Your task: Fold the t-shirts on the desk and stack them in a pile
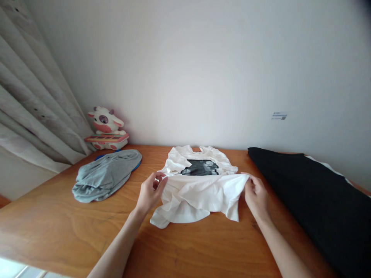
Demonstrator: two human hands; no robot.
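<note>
A white T-shirt point(199, 193) with a dark printed picture on its chest lies in the middle of the wooden table, its neckline toward the wall. My left hand point(150, 191) pinches the shirt at its left side, thumb and fingers closed on the cloth. At the opposite side, my right hand point(256, 193) grips the fabric in the same way. Between the two hands the cloth is drawn into a fairly straight raised edge. Below that edge the lower part hangs in loose, wrinkled folds, and the bottom of the print is hidden behind it.
A grey folded garment point(107, 175) with some blue beneath it lies on the left of the table point(58, 227). Behind it sits a cow-shaped toy keyboard point(107, 129) near the curtain point(37, 85). Black cloth point(315, 197) covers the right side. A white wall point(197, 69) borders the back.
</note>
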